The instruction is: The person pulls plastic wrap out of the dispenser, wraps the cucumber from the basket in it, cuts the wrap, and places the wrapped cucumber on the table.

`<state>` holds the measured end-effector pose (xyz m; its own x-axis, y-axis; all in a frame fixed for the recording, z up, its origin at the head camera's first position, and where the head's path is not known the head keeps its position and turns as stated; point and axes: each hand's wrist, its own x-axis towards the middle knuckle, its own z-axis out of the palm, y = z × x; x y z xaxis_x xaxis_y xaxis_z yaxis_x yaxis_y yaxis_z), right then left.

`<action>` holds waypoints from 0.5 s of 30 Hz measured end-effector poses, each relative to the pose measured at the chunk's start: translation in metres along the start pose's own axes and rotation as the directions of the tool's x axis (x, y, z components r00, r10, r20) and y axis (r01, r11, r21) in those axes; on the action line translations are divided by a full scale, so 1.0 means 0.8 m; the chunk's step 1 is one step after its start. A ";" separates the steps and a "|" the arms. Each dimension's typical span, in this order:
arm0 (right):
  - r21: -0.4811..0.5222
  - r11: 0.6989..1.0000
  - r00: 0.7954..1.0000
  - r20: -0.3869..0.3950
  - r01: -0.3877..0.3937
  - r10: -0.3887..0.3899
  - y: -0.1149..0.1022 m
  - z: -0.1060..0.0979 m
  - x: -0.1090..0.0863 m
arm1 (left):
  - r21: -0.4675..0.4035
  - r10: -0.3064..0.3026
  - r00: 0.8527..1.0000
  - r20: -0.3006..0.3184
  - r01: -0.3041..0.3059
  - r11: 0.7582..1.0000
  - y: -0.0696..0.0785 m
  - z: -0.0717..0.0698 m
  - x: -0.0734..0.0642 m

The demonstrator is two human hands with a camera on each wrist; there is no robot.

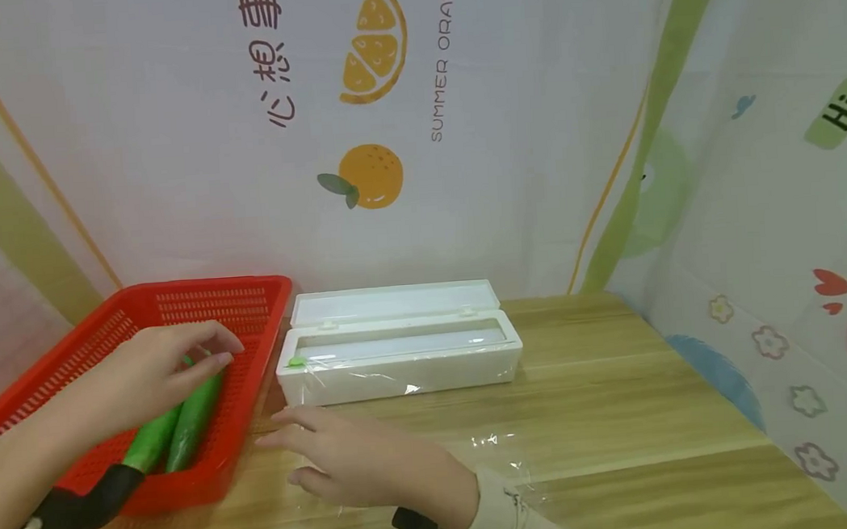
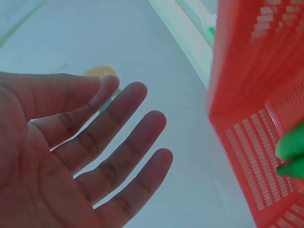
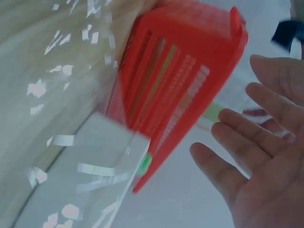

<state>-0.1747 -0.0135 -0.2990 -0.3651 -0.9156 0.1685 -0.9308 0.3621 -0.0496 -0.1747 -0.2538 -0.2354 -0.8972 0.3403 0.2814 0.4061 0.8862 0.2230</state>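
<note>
My left hand hovers over the red plastic basket, empty, its fingers loosely bent. Below it, two green cucumbers lie side by side in the basket, partly hidden by the hand and wrist. In the left wrist view the fingers are spread and relaxed. Just right of the basket, my right hand is held over the table with nothing in it. A white cling film dispenser stands behind that hand, its lid raised. Clear film stretches from its front across the tabletop, glinting.
A small green slider sits at the left end of the dispenser's front edge. The wood-grain table extends to the right. A printed curtain hangs behind and along the right side.
</note>
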 end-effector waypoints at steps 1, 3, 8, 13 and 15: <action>-0.027 1.000 1.000 0.003 0.012 -0.012 -0.004 0.001 0.006 | -0.006 -0.005 1.000 -0.001 0.005 1.000 -0.003 -0.001 0.003; -0.062 0.998 1.000 0.014 0.029 -0.028 -0.012 0.005 0.017 | -0.010 -0.019 1.000 -0.003 0.019 1.000 -0.010 -0.004 0.009; -0.150 0.988 1.000 0.018 0.021 -0.018 -0.025 0.013 0.034 | 0.039 -0.068 0.998 -0.014 0.069 0.997 -0.030 -0.008 0.022; -0.193 0.981 1.000 -0.011 -0.011 0.009 -0.030 0.019 0.037 | 0.040 -0.132 0.991 0.028 0.131 0.991 -0.058 -0.006 0.038; -0.179 0.983 1.000 0.001 -0.025 0.026 -0.031 0.019 0.036 | 0.029 -0.162 0.986 0.049 0.160 0.987 -0.071 -0.003 0.044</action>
<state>-0.1622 -0.0519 -0.3080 -0.3891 -0.9060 0.1664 -0.9034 0.4106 0.1234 -0.2288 -0.2927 -0.2355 -0.9585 0.2077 0.1951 0.2517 0.9380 0.2382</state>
